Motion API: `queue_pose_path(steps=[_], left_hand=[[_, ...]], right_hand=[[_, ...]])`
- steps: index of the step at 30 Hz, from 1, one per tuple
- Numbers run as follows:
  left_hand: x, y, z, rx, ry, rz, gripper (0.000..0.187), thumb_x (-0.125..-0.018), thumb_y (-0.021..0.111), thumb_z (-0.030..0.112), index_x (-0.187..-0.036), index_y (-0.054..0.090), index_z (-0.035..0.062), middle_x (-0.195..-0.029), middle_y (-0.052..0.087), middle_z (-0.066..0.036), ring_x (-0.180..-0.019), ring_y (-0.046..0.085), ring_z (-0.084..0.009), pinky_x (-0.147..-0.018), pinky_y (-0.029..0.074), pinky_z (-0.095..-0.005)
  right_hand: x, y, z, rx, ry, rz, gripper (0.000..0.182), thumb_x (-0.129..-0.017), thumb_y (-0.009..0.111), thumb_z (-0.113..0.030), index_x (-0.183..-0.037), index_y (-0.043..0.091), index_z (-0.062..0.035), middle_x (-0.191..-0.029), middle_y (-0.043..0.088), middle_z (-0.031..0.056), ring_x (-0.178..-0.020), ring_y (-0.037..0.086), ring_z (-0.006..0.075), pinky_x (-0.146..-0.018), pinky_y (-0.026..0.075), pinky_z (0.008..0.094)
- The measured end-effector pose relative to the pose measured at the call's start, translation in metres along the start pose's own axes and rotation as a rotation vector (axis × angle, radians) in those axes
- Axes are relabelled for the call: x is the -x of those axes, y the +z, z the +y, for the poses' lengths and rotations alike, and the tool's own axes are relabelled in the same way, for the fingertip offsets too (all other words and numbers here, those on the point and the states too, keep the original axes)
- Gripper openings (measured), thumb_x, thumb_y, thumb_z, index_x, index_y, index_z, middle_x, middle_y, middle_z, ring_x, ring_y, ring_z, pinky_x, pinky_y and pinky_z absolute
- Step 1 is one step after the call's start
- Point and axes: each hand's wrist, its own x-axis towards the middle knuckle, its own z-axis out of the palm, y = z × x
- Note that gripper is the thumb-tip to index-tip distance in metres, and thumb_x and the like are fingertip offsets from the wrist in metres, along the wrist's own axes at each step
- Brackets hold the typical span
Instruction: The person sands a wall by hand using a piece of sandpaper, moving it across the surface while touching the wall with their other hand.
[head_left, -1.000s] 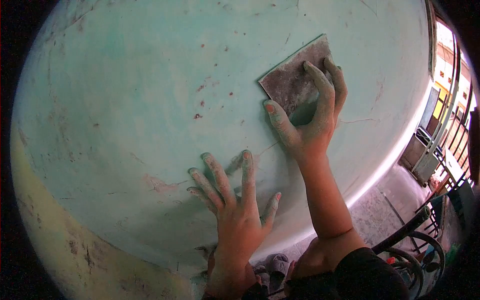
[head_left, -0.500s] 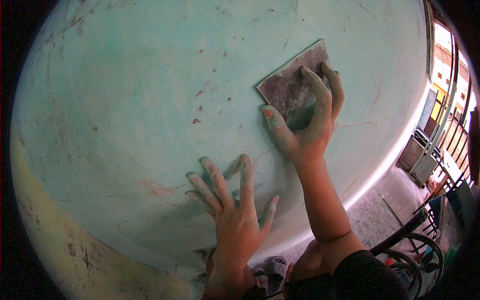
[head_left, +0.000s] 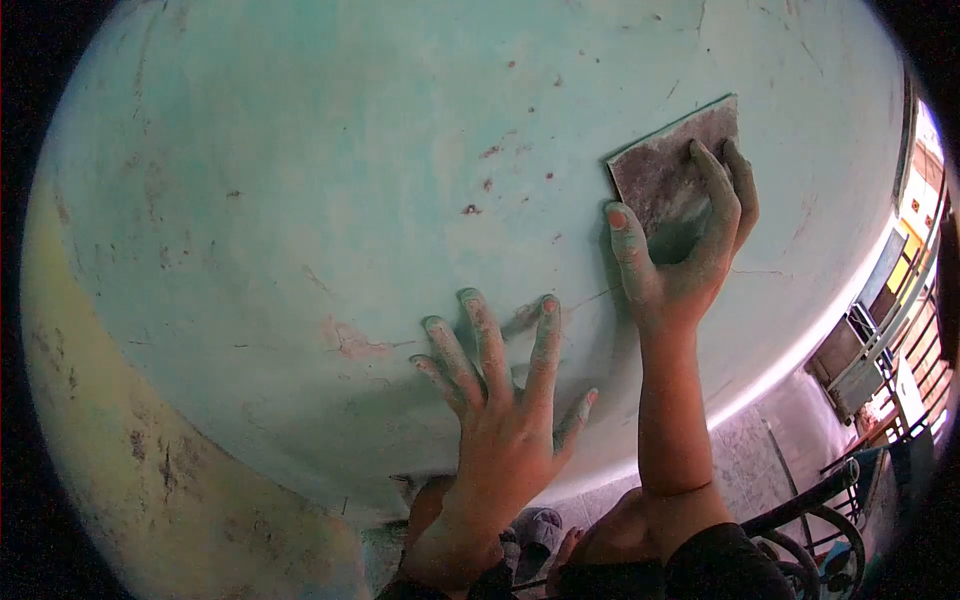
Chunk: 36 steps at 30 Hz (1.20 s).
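the sheet [head_left: 660, 175], its lower corner hidden, lies under the right grip [head_left: 680, 284], which pinches it; the left grip [head_left: 503, 430] is spread.

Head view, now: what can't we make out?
- Flat pad: wall-side face, hidden by the pad itself.
- Right hand: some fingers, hidden behind the two that show.
- Left hand: palm, hidden by the hand's back.
- Black tubing, lower right: lower part, cut off by the frame's bottom edge.
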Motion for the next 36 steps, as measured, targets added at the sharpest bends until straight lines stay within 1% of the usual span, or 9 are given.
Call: queue_pose_path(steps=[10,12,16,19,21,29,36], left_hand=[[-0.001,-0.003,-0.003,0.025,0.001,-0.006,0.087,-0.086,0.063,0.052,-0.156,0.023,0.0188,-0.156,-0.006,-0.036,-0.137,-0.01,-0.0651,-0.104,0.001,-0.0776],[-0.002,-0.004,-0.002,-0.012,-0.034,-0.033,0.088,-0.085,0.064,0.051,-0.155,0.023,0.0184,-0.156,-0.006,-0.035,-0.138,-0.01,-0.0639,-0.105,0.0,-0.0763],[0.0,-0.001,-0.003,-0.024,-0.01,-0.007,0.089,-0.085,0.065,0.051,-0.155,0.023,0.018,-0.157,-0.006,-0.034,-0.138,-0.011,-0.0634,-0.107,0.0,-0.075],[-0.001,0.001,-0.004,-0.015,-0.034,-0.018,0.09,-0.084,0.066,0.051,-0.155,0.023,0.0174,-0.157,-0.006,-0.033,-0.139,-0.011,-0.0623,-0.108,0.0,-0.0734],[0.0,0.004,-0.006,0.048,0.003,0.044,0.082,-0.088,0.061,0.05,-0.155,0.026,0.0178,-0.154,0.0,-0.039,-0.135,-0.008,-0.0686,-0.099,0.001,-0.0806],[-0.002,0.003,-0.006,0.023,0.0,0.042,0.081,-0.089,0.059,0.051,-0.155,0.026,0.0174,-0.155,-0.002,-0.038,-0.136,-0.008,-0.0673,-0.1,0.001,-0.0801],[-0.003,0.005,-0.009,0.028,0.004,0.045,0.082,-0.089,0.06,0.051,-0.155,0.026,0.0168,-0.154,-0.001,-0.039,-0.136,-0.009,-0.0672,-0.1,0.001,-0.0801]], right_hand=[[-0.002,0.002,-0.005,0.004,0.013,-0.004,0.071,-0.072,0.084,-0.033,-0.13,0.054,-0.004,-0.14,0.041,0.0214,-0.134,0.038,0.0356,-0.11,0.034,0.0465],[-0.001,0.002,-0.003,0.019,0.01,0.002,0.072,-0.072,0.084,-0.034,-0.13,0.054,-0.0035,-0.14,0.041,0.0216,-0.134,0.038,0.0359,-0.11,0.034,0.0469],[0.001,0.003,0.001,0.0,-0.014,0.015,0.074,-0.07,0.085,-0.037,-0.129,0.054,-0.0058,-0.14,0.042,0.0209,-0.134,0.038,0.0362,-0.108,0.035,0.0479],[0.003,0.003,-0.001,0.013,-0.002,0.009,0.076,-0.068,0.086,-0.037,-0.13,0.054,-0.008,-0.14,0.041,0.0218,-0.134,0.038,0.0381,-0.108,0.036,0.0486],[0.005,0.004,-0.002,0.018,0.002,0.012,0.076,-0.067,0.086,-0.038,-0.13,0.054,-0.0081,-0.141,0.04,0.0218,-0.133,0.038,0.0384,-0.108,0.037,0.0487],[0.004,0.006,0.0,-0.001,0.006,0.014,0.078,-0.066,0.087,-0.038,-0.13,0.055,-0.0092,-0.142,0.038,0.0213,-0.133,0.039,0.0382,-0.106,0.039,0.0494],[0.007,0.008,0.002,0.006,-0.009,0.009,0.078,-0.066,0.087,-0.039,-0.131,0.054,-0.0096,-0.142,0.038,0.0208,-0.133,0.039,0.0379,-0.106,0.04,0.0494]])
